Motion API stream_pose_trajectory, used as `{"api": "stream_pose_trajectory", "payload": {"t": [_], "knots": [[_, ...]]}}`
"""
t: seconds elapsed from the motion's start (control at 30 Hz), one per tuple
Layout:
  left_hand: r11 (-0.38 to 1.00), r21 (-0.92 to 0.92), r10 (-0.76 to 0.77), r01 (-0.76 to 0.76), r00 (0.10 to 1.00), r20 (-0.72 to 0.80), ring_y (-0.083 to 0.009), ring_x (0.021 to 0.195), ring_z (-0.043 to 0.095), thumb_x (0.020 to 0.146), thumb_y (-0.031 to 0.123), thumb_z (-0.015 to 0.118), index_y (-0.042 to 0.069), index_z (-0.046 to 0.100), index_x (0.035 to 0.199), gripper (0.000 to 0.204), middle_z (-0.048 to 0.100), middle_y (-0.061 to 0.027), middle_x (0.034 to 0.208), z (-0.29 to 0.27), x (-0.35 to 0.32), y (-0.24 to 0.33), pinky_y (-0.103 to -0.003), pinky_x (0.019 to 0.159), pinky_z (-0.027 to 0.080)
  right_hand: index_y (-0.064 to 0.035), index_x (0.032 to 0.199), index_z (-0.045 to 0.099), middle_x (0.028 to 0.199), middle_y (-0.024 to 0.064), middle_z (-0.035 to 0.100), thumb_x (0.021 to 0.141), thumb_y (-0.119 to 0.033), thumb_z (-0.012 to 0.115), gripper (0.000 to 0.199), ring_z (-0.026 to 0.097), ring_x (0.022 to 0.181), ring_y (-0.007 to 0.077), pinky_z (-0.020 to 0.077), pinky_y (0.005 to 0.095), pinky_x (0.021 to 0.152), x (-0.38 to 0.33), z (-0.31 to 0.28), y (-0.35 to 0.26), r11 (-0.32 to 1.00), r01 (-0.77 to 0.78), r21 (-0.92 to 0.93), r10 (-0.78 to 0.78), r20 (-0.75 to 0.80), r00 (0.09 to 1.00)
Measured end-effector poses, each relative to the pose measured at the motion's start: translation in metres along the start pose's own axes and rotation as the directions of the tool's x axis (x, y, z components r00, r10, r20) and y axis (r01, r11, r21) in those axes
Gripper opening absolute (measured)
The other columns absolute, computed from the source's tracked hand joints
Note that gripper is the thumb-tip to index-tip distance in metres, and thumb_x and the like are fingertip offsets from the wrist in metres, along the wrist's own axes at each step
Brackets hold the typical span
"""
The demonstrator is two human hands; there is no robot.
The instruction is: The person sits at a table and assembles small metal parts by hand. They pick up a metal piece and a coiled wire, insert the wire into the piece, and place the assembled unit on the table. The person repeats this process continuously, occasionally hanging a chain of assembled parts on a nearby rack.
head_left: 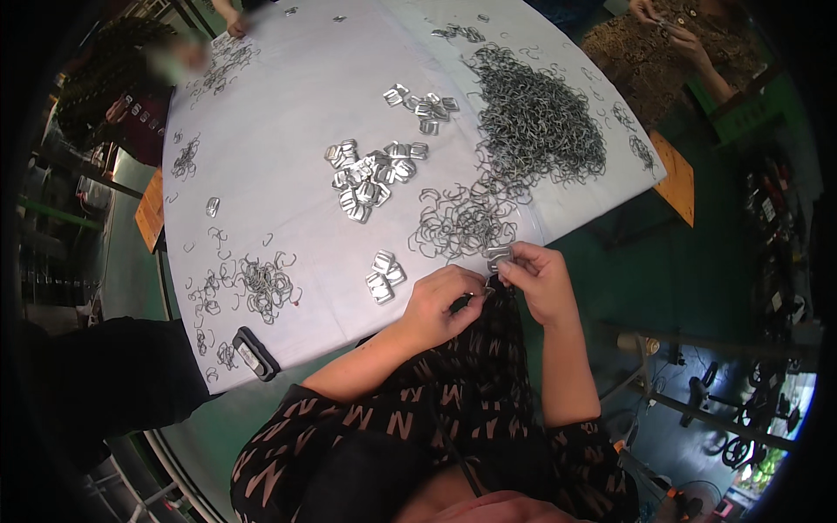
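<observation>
A small metal buckle [497, 254] is pinched in the fingertips of the right hand [540, 279] at the table edge [349, 344], just right of the left hand [440, 305], which is closed on a thin wire clip [471, 298] pointing toward it.

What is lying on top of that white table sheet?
The white sheet carries a big wire-hook heap, flat metal buckles and a dark phone. The tabletop beneath is covered.

Green floor [697, 261], white-covered table [288, 96]
</observation>
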State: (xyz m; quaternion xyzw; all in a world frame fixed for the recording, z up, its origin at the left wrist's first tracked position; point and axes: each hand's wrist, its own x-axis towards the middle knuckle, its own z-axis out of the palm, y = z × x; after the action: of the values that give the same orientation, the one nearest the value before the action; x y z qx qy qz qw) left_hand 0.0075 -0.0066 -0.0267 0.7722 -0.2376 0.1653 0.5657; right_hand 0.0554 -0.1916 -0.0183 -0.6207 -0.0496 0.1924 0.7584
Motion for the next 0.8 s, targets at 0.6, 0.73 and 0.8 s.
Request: {"api": "stream_pose_trajectory", "payload": {"t": [0.6,0.73,0.8], "knots": [[0.991,0.064,-0.13,0.121,0.981,0.147,-0.0243,0.067,0.063,0.07,-0.001,0.071,0.002,0.059,0.082,0.017,0.063,-0.0102,0.077,0.023,-0.006,-0.004,-0.031,0.058,0.05,0.0061,0.093,0.065,0.084,0.0071,0.063,0.076,0.002,0.072,0.018,0.061,0.065,0.0092,0.0476,0.0226,0.056,-0.046,0.009,0.007,0.854,0.234,-0.465,-0.333,-0.141,0.932],[0.988,0.031,-0.157,0.154,0.957,0.245,-0.0251,0.07,0.065,0.072,-0.002,0.071,0.001,0.061,0.085,0.017,0.065,-0.0107,0.08,0.022,-0.003,-0.008,-0.03,0.062,0.052,0.0047,0.09,0.066,0.081,0.0063,0.063,0.075,0.002,0.072,0.017,0.06,0.062,0.0091,0.0473,0.0227,0.055,-0.049,0.007,0.006,0.83,0.242,-0.503,-0.374,-0.181,0.909],[0.982,-0.02,-0.171,0.186,0.938,0.301,-0.0277,0.079,0.065,0.072,-0.002,0.071,0.001,0.061,0.088,0.019,0.065,-0.0119,0.088,0.017,0.004,-0.011,-0.032,0.069,0.052,0.0045,0.089,0.066,0.08,0.0061,0.062,0.074,0.003,0.072,0.016,0.059,0.061,0.0091,0.047,0.0226,0.054,-0.051,0.004,0.006,0.836,0.247,-0.491,-0.387,-0.207,0.899]]}}
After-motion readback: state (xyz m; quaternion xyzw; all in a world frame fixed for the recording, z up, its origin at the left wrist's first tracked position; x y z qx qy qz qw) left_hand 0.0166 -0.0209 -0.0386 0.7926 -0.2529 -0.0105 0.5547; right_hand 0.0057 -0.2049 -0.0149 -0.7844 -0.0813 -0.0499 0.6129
